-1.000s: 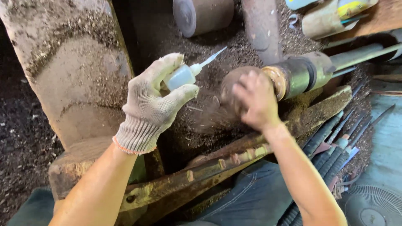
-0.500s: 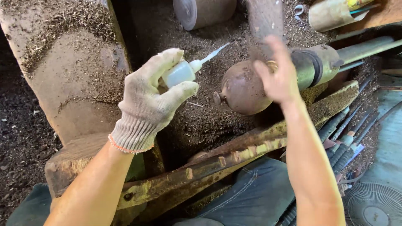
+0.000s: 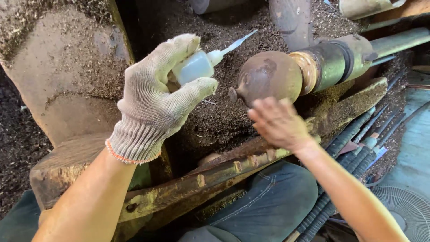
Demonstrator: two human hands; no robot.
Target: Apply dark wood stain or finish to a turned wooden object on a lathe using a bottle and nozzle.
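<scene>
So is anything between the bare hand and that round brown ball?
Nothing visible. The right hand sits just below the ball, with only open air between them. The gloved left hand holds the bottle off to the left, its nozzle pointing past the ball.

- My right hand (image 3: 280, 123) is motion-blurred; I can't tell its fingers apart.
- My gloved left hand (image 3: 154, 105) covers most of the white squeeze bottle (image 3: 195, 67).
- The far grey cylinder (image 3: 210, 4) is cut by the top edge.
- The fan grille (image 3: 405, 210) runs off near right.
</scene>
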